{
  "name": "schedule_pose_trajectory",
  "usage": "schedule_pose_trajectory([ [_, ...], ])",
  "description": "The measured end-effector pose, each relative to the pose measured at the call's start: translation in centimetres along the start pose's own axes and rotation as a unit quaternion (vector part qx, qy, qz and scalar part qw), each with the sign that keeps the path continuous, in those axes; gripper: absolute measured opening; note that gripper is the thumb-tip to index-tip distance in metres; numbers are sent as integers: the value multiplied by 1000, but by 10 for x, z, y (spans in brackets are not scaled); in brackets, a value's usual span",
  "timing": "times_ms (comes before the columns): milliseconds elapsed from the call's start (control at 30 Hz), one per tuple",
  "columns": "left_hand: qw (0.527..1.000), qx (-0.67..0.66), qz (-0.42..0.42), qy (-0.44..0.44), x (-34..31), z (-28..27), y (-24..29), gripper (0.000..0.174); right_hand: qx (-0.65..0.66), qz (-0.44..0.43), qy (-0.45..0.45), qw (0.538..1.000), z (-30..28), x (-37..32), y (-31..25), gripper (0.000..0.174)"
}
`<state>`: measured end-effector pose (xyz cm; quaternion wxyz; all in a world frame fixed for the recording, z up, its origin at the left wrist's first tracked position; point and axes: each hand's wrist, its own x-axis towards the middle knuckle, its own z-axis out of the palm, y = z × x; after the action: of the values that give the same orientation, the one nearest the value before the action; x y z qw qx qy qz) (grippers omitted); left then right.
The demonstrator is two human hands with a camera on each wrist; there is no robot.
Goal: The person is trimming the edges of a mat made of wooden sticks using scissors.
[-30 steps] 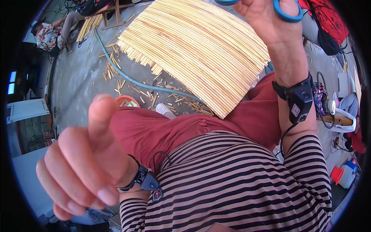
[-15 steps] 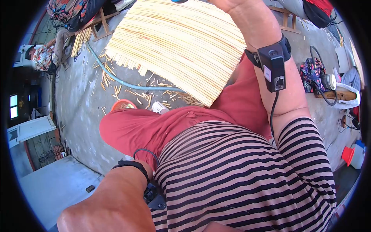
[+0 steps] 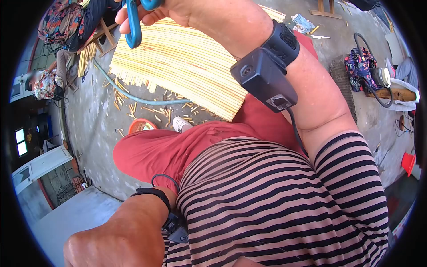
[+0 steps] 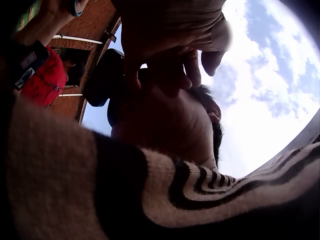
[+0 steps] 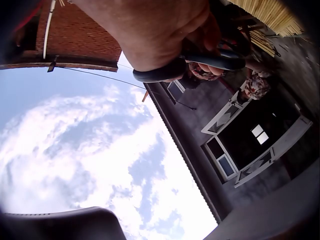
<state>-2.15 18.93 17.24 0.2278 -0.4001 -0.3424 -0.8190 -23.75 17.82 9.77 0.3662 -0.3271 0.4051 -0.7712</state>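
Observation:
My right hand (image 3: 191,14), raised at the top of the head view, holds scissors by their blue handles (image 3: 133,29). Fingers are through the handle loops; the blades are out of frame. In the right wrist view the scissors' handle (image 5: 162,72) shows dark under the hand. Below that arm lies a broad mat of pale reed stalks (image 3: 173,62). My left hand (image 3: 118,244) is at the lower left, seen from its back. In the left wrist view its fingers (image 4: 192,70) hang loosely in front of the wearer's head, with nothing seen in them.
Cut stalk pieces (image 3: 171,111) litter the concrete floor, crossed by a blue-green hose (image 3: 147,101). An orange basin (image 3: 142,123) stands by my knee. A seated person (image 3: 44,84) is at the left, and a flowered bag (image 3: 359,66) lies to the right.
The right hand has swung leftward across the mat with the scissors, and its wrist has turned. The left hand has dropped and turned its back to the head camera.

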Motion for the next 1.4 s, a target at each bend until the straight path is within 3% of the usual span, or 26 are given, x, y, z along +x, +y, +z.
schedule_pose_trajectory([
  [33, 996, -42, -83, 14, 1, 0, 6, 21, -7, 6, 5, 1000, 1, -2, -1, 23],
  [67, 991, -77, -106, 7, 2, -3, 8, 21, -15, 12, 11, 1000, 3, -4, -3, 24],
  [133, 997, -16, 67, -25, 9, -11, -14, 21, -55, 30, 11, 998, 7, -5, -13, 26],
  [167, 961, 78, 261, -46, 9, -15, -39, 21, -61, 30, 17, 998, 7, -7, -15, 27],
  [200, 924, 134, 354, -57, 10, -17, -46, 21, -67, 29, 23, 997, 8, -9, -17, 28],
  [233, 875, 181, 445, -58, 11, -18, -53, 21, -59, 18, 34, 998, 6, -13, -15, 29],
  [267, 871, 194, 448, -55, 10, -19, -52, 21, -51, 4, 42, 998, 3, -17, -12, 29],
  [367, 937, 133, 321, -44, 20, -22, -42, 21, -28, -44, 39, 998, -2, -21, -7, 31],
  [400, 992, 31, 112, -42, 19, -19, -18, 22, -19, -58, 32, 998, 0, -20, -7, 32],
  [500, 989, -40, -140, -21, 19, -8, 22, 23, -65, -74, 54, 994, 4, -20, -14, 33],
  [533, 988, -57, -139, -38, 21, -11, 25, 24, -71, -98, 49, 991, -2, -14, -7, 32],
  [600, 993, -69, -50, -78, 24, -16, 19, 21, -96, -156, 40, 982, -3, -8, 0, 32],
  [633, 992, -63, 42, -105, 21, -19, 4, 18, -117, -193, 33, 974, 0, -8, -1, 34],
  [667, 991, -61, 54, -102, 21, -21, 4, 16, -100, -147, 10, 984, -3, -8, 0, 32],
  [700, 991, -59, 66, -98, 21, -23, 4, 14, -21, -200, 17, 979, -2, -1, 11, 35],
  [767, 995, -52, -58, -63, 23, -31, 28, 17, 143, -140, -99, 975, 12, -10, -2, 33],
  [800, 997, 53, -49, -42, 18, -43, 38, 18, 207, -124, -188, 952, 11, -9, -1, 32],
  [833, 982, 182, -30, 36, 14, -52, 38, 24, 267, -101, -276, 918, 10, -8, -1, 32],
  [867, 944, 307, -32, 117, 10, -61, 38, 33, 262, -86, -322, 906, 10, -10, -7, 32],
  [900, 860, 438, -35, 258, 11, -66, 32, 43, 294, -75, -343, 889, 14, -13, -5, 29],
  [1033, 809, 506, -173, 245, 6, -114, 1, 76, 459, -6, -388, 799, 20, -15, 10, 28],
  [1133, 876, 247, -330, 249, 17, -100, -3, 82, 509, 27, -404, 760, 18, -12, 16, 26],
  [1267, 886, 307, -261, 228, 7, -101, -17, 79, 515, 55, -450, 727, 17, -9, 10, 22],
  [1400, 866, 364, -292, 179, -5, -106, -14, 82, 507, 75, -493, 703, 16, -7, 11, 21],
])
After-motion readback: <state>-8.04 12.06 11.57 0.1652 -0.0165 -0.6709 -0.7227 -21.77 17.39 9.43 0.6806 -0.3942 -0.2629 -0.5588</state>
